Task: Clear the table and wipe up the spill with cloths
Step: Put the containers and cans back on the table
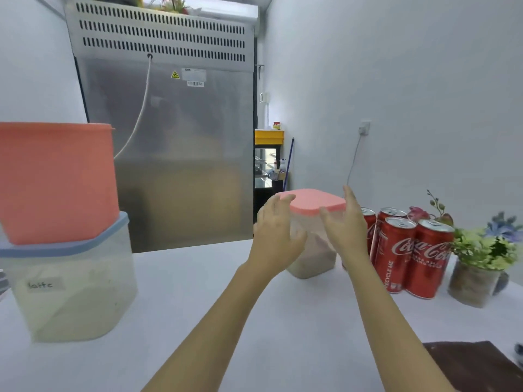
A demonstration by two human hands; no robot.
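Two hands flank one clear container with a pink lid (312, 219), which stands on the white table (198, 292) at about one o'clock from the picture's middle. The left hand (276, 236) is at its left side and the right hand (346, 224) at its right side, both with fingers straight and spread; whether they touch the walls I cannot tell. At three o'clock from the container, just beside it, stand red cola cans (407, 250), then a pot with flowers (481, 261). A dark brown cloth (478, 366) lies at five o'clock. At nine o'clock, well apart, an orange tub (56, 179) sits on a box with a blue lid (70, 290).
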